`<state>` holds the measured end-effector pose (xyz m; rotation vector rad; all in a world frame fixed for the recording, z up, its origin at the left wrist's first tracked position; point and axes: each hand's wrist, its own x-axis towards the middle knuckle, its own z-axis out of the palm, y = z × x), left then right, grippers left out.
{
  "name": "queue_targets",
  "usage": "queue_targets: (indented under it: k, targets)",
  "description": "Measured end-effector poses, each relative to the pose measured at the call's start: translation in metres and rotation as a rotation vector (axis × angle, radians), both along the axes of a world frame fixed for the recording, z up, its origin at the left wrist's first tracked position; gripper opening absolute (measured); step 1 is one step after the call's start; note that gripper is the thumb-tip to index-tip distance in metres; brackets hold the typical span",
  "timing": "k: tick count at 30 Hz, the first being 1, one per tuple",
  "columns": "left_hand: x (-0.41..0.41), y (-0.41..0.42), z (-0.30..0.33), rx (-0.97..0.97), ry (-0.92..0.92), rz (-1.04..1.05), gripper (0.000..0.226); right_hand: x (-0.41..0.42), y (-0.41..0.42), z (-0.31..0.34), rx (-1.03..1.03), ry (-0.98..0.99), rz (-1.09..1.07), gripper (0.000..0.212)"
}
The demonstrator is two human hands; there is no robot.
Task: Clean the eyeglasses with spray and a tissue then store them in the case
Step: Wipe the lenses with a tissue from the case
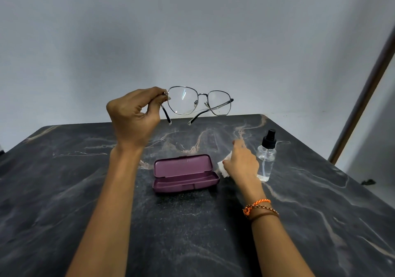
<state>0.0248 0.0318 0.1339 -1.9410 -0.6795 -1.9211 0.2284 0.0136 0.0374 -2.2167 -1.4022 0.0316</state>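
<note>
Left hand: pinches eyeglasses by the hinge, raised for wiping.
Right hand: grips tissue beside spray.
Case: open, awaiting storage.

Table: dark stone-look top, pale and tan veins running across it, speckled in the middle. Wall behind: plain grey-white, meets the table's far edge. Brown strip leans diagonally at far right. Small dark object just off the table's right edge; too small to identify.
</note>
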Motion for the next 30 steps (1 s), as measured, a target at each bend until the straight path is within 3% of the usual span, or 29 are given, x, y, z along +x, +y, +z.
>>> queue_targets:
  k: [8,12,15,20,30]
  targets:
    - [-0.004,0.000,0.002,0.001,-0.027,0.013,0.004,-0.009,0.003,0.002,-0.058,-0.163,-0.023,0.037]
    - [-0.005,-0.001,0.002,0.035,-0.040,0.008,0.003,-0.009,0.001,0.012,0.216,-0.068,0.005,0.030]
    - [-0.007,-0.001,0.004,0.049,-0.056,-0.001,0.003,-0.013,-0.006,0.028,0.567,0.190,0.095,0.030]
    - [-0.010,-0.001,0.005,0.045,-0.118,-0.004,0.005,-0.028,-0.018,0.081,0.891,0.972,0.256,0.025]
    - [-0.015,0.002,0.004,0.051,-0.279,-0.029,0.007,-0.051,-0.031,0.125,0.806,1.289,0.454,0.019]
